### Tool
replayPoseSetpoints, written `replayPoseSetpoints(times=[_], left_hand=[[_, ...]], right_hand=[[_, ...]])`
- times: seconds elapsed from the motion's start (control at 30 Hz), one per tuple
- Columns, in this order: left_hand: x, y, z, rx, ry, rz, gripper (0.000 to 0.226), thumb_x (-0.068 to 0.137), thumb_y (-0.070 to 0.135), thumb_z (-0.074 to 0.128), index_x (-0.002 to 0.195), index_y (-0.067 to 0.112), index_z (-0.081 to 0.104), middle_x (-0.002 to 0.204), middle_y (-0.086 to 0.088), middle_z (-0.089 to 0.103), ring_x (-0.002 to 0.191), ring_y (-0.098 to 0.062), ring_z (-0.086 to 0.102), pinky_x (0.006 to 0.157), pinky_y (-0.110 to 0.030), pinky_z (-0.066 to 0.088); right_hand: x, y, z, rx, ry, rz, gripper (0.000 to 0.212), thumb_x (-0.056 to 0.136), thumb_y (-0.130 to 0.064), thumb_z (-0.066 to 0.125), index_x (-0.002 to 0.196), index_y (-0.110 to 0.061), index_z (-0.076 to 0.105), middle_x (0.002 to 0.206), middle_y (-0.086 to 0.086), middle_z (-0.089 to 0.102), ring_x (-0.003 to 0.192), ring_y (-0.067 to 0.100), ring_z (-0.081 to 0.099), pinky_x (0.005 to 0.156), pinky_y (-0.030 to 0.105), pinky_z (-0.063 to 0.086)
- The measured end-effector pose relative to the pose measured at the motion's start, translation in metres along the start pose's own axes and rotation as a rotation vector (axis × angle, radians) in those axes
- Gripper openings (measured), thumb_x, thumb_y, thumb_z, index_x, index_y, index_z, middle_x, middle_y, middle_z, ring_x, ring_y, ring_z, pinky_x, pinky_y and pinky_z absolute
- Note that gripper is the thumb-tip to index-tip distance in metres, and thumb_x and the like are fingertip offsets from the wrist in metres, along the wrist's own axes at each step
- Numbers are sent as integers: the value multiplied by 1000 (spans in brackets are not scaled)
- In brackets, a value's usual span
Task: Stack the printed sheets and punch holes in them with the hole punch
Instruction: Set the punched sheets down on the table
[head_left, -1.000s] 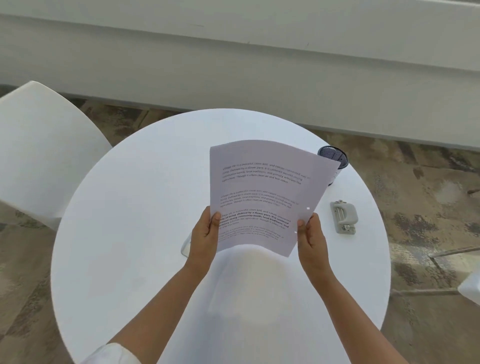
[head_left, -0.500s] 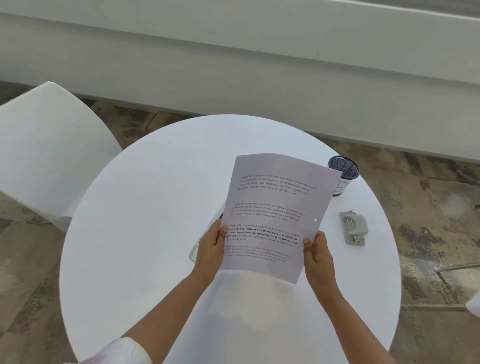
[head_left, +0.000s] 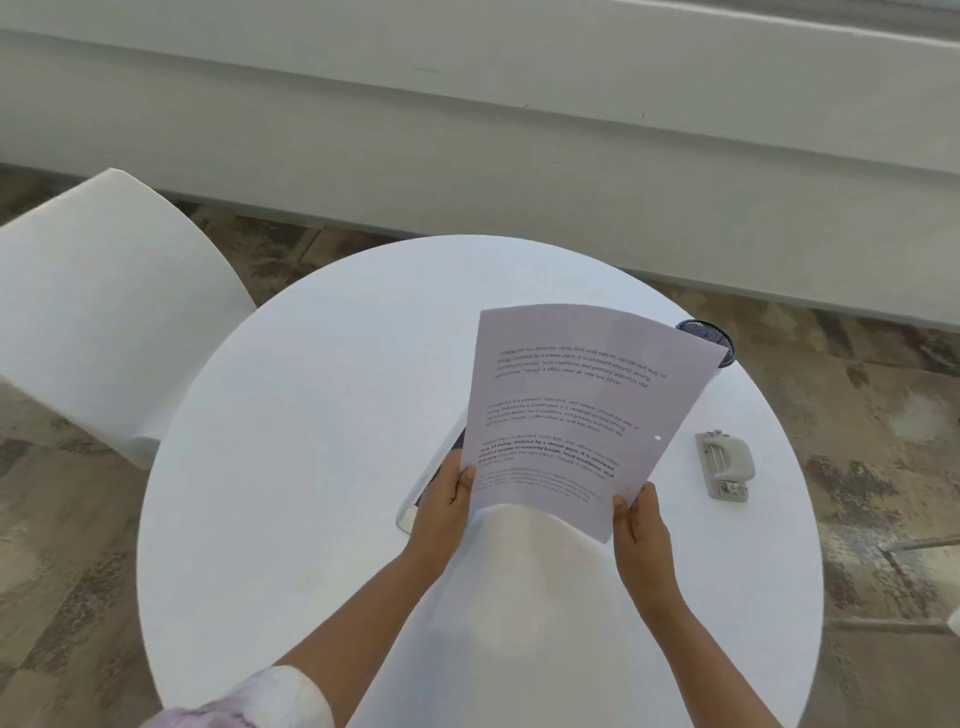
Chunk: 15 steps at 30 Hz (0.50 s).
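Both hands, left hand and right hand, pinch the printed sheets upright to square them, hole punch waiting just right of the sheets.

White round table, white chair, dark mesh cup, patterned floor.

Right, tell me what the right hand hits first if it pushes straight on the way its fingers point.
The sheets it already holds; past them probably the dark cup, though depth is unclear. The right hand points up-table.
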<state>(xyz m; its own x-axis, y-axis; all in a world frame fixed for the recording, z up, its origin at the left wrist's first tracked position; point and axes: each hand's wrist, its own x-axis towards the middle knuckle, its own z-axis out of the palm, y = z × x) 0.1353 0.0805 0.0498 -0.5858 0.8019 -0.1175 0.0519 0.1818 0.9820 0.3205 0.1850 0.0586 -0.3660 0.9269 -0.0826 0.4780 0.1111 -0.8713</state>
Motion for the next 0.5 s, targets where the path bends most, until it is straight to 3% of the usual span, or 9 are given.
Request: replayPoseSetpoints(times=[0.1,0.17,0.23,0.3,0.4,0.5], left_hand=[[-7,-10,-2,110,-30,-79,30,99,20,32,92,46,45,94,22,56,85,4,54,73,-11,42],[-7,-13,-6,129,-5,-92,28,99,21,32,97,44,48,94,20,58,85,6,54,73,-10,43],[-1,-13,-12,133,52,-86,25,98,27,32,104,27,56,97,8,65,87,-8,60,78,-26,50],[9,-12,-21,152,104,-60,33,93,31,31,100,9,55,93,-9,66,83,-26,60,74,-40,50],[27,-6,-43,179,157,-60,26,98,18,32,92,1,50,87,-16,62,72,-24,53,62,-33,42],[51,3,-72,190,226,-65,23,98,15,35,84,3,49,76,-6,58,66,-14,48,58,-25,37]], right_hand=[[-4,13,6,-32,-14,55,11,97,-9,35,97,-2,42,83,-5,54,74,18,50,58,14,39],[-3,12,8,-41,-10,65,10,97,-10,36,94,-3,43,81,-2,55,72,21,49,58,19,38],[1,3,11,-43,-11,45,9,97,-11,37,92,-7,43,81,-4,56,72,17,51,56,22,38],[8,-9,15,-41,-13,17,7,97,-11,39,95,-13,45,84,-7,57,75,11,53,58,21,38],[21,-29,29,-18,-23,-19,12,96,-11,40,103,-19,47,91,-11,58,83,10,55,63,18,40],[36,-53,50,34,-39,-17,17,96,-11,41,109,-18,49,98,-9,58,89,10,55,65,14,39]])
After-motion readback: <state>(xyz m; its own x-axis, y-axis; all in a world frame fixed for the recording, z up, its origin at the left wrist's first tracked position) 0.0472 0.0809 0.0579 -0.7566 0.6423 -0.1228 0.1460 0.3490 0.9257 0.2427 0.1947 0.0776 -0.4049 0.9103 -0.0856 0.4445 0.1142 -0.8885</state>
